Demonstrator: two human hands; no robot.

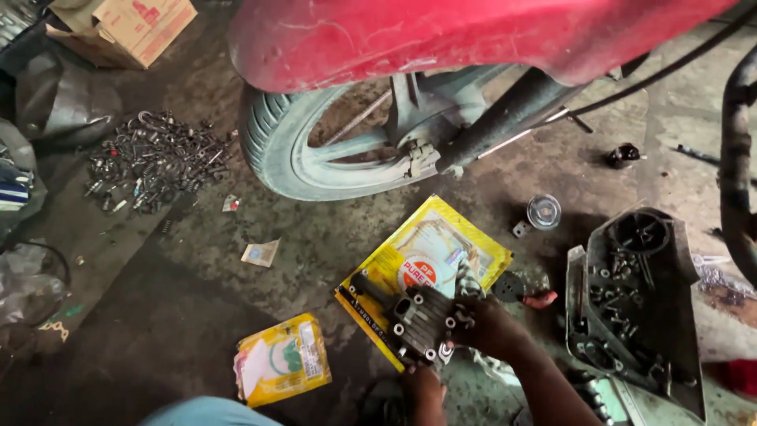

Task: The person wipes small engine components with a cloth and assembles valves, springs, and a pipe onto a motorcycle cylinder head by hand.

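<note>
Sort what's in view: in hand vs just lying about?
In hand: engine part, held by right hand and left hand; yellow packet beneath it.
Lying about: bolt pile, cardboard box, small packet, parts tray, wheel.

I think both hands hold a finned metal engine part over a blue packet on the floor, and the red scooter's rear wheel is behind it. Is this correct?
Not quite: the packet under the finned metal engine part is yellow, not blue, as the head view shows. The rest stands: the left hand and right hand hold the part, with the red scooter's rear wheel behind it.
</note>
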